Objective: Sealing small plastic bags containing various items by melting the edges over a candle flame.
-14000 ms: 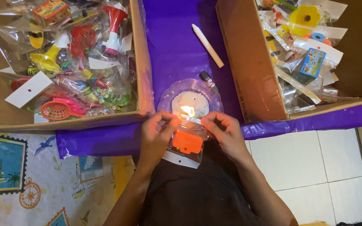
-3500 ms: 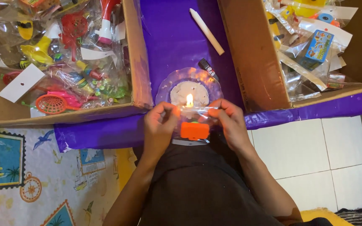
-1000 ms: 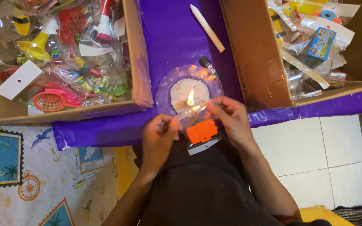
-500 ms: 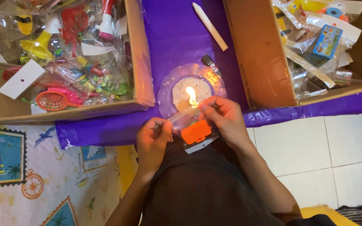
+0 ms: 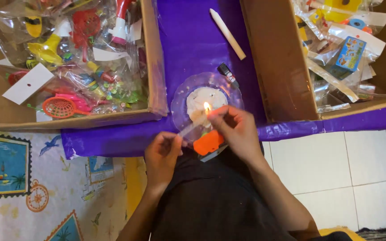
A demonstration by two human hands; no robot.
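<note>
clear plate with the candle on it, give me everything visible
The clear plastic plate is round with a scalloped rim, see-through, lying flat on the purple sheet between two cardboard boxes. A white wax puddle fills its middle, with a lit flame. The right hand covers its near edge.

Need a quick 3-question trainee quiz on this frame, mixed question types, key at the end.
1. True or false: the candle flame on the clear plate is lit.
2. Which hand is nearer the flame? A) left hand B) right hand
3. Fill in: the orange toy sits in a clear ___ held by both hands.

Key:
1. True
2. B
3. bag (its edge stretches between the hands near the flame)
</note>
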